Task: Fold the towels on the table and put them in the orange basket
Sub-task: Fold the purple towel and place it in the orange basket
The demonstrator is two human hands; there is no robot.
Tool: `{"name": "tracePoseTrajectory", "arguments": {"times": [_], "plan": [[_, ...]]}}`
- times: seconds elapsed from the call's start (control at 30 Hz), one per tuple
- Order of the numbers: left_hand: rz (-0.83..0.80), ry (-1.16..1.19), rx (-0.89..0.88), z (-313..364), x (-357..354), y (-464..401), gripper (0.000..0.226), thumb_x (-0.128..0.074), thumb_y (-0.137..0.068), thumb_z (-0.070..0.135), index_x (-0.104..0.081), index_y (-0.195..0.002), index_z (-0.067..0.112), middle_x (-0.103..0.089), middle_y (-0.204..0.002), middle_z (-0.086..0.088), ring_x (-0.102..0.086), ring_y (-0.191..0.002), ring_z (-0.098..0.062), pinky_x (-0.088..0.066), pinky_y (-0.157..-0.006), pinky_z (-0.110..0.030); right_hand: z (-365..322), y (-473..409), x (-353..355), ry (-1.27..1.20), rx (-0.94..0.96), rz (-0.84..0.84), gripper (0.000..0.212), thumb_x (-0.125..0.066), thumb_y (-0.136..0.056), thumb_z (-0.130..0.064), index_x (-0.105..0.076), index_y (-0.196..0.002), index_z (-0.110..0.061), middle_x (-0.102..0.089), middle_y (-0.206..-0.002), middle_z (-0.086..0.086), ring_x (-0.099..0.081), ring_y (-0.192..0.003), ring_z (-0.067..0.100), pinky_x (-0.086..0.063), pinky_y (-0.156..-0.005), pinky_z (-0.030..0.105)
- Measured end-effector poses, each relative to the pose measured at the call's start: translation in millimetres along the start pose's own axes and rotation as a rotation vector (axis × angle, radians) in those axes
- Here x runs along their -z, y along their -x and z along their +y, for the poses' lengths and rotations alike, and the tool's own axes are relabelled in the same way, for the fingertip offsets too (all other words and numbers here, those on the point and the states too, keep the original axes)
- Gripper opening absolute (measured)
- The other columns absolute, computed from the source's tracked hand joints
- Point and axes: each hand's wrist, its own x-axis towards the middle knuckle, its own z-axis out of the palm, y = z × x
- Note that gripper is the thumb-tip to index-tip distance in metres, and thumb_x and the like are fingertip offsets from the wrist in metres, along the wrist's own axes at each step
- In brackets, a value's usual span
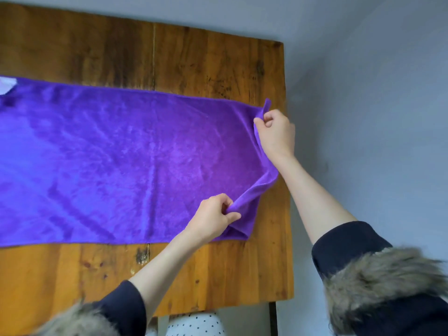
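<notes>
A large purple towel [116, 156] lies spread flat across the wooden table [198, 59], running off the left edge of the view. My right hand [276, 133] pinches the towel's far right corner and lifts it off the wood. My left hand [213, 218] pinches the near right corner, which is raised and creased. The right edge of the towel sags between the two hands. No orange basket is in view.
The table's right edge [287, 190] borders a grey floor [375, 105]. A bit of white cloth [7, 84] peeks out at the far left by the towel's top edge. Bare wood shows in front of and behind the towel.
</notes>
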Motion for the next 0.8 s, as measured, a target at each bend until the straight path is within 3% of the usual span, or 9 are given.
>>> {"name": "tracePoseTrajectory", "arguments": {"times": [0.1,0.2,0.27,0.33,0.4,0.47,0.53,0.67,0.8], "plan": [[0.021,0.028,-0.021,-4.6,33.5,21.9,0.017,-0.065,-0.086,0.029,-0.055,-0.077,0.018,-0.056,-0.069,0.004,-0.047,-0.062,-0.010,-0.036,-0.053,-0.013,-29.0,22.2,-0.8,0.011,0.045,-0.008,0.016,-0.055,-0.092,-0.031,-0.057,-0.084,-0.017,-0.059,-0.078,-0.005,-0.052,-0.074,0.015,-0.029,-0.055,0.020],[0.082,0.015,-0.060,-18.8,72.2,47.4,0.018,-0.061,-0.088,0.030,-0.055,-0.077,0.018,-0.054,-0.064,0.007,-0.047,-0.060,-0.009,-0.037,-0.054,-0.013,-62.3,37.0,-0.6,-0.025,0.082,0.021,0.015,-0.054,-0.093,-0.028,-0.052,-0.082,-0.019,-0.057,-0.075,-0.005,-0.051,-0.070,0.012,-0.028,-0.052,0.014],[0.148,-0.008,-0.055,-33.2,101.1,65.9,0.017,-0.061,-0.088,0.029,-0.056,-0.077,0.018,-0.054,-0.062,0.007,-0.046,-0.059,-0.009,-0.036,-0.055,-0.015,-87.8,46.1,-5.0,-0.055,0.123,0.016,0.013,-0.055,-0.093,-0.025,-0.052,-0.083,-0.017,-0.057,-0.073,-0.004,-0.052,-0.067,0.010,-0.032,-0.056,0.011],[0.228,-0.024,-0.023,-50.6,129.1,86.2,0.017,-0.062,-0.088,0.029,-0.056,-0.076,0.017,-0.058,-0.064,0.001,-0.048,-0.060,-0.013,-0.038,-0.058,-0.021,-113.7,58.6,-15.3,-0.060,0.162,-0.003,0.013,-0.055,-0.092,-0.024,-0.054,-0.085,-0.014,-0.056,-0.070,-0.005,-0.054,-0.067,0.011,-0.040,-0.064,0.019],[0.292,0.008,0.001,-67.4,155.8,106.8,0.019,-0.063,-0.086,0.029,-0.057,-0.075,0.015,-0.062,-0.068,-0.004,-0.049,-0.061,-0.013,-0.039,-0.059,-0.023,-141.3,71.3,-28.9,-0.068,0.190,-0.010,0.012,-0.055,-0.092,-0.024,-0.054,-0.086,-0.014,-0.054,-0.068,-0.007,-0.051,-0.062,0.005,-0.038,-0.060,0.009],[0.321,0.063,-0.005,-81.9,180.0,125.3,0.021,-0.064,-0.086,0.028,-0.055,-0.071,0.016,-0.060,-0.063,0.002,-0.047,-0.055,-0.006,-0.036,-0.053,-0.016,-171.6,82.1,-44.1,-0.090,0.212,-0.008,0.010,-0.055,-0.093,-0.024,-0.055,-0.089,-0.015,-0.054,-0.069,-0.009,-0.049,-0.059,0.001,-0.034,-0.054,-0.001],[0.344,0.119,-0.012,-92.8,202.1,141.3,0.021,-0.063,-0.085,0.025,-0.053,-0.068,0.017,-0.055,-0.059,0.007,-0.044,-0.051,-0.002,-0.035,-0.052,-0.014,-205.0,91.2,-60.8,-0.098,0.250,-0.021,0.011,-0.055,-0.092,-0.025,-0.054,-0.087,-0.016,-0.052,-0.066,-0.012,-0.050,-0.061,0.005,-0.033,-0.057,0.007],[0.440,0.313,-0.050,-112.8,242.7,171.0,0.023,-0.063,-0.080,0.017,-0.048,-0.065,0.010,-0.048,-0.058,0.002,-0.043,-0.057,-0.013,-0.036,-0.059,-0.027,-272.3,105.7,-92.8,-0.116,0.332,-0.059,0.011,-0.056,-0.091,-0.023,-0.052,-0.082,-0.018,-0.047,-0.060,-0.016,-0.048,-0.072,0.014,-0.024,-0.062,0.016],[0.584,0.507,-0.123,-133.2,274.1,198.5,0.018,-0.052,-0.067,0.015,-0.037,-0.056,0.014,-0.035,-0.049,0.012,-0.030,-0.048,-0.002,-0.025,-0.048,-0.015,-328.2,119.7,-119.6,-0.165,0.392,-0.105,0.009,-0.057,-0.089,-0.023,-0.056,-0.083,-0.017,-0.048,-0.060,-0.017,-0.050,-0.073,0.014,-0.027,-0.063,0.017]]}}
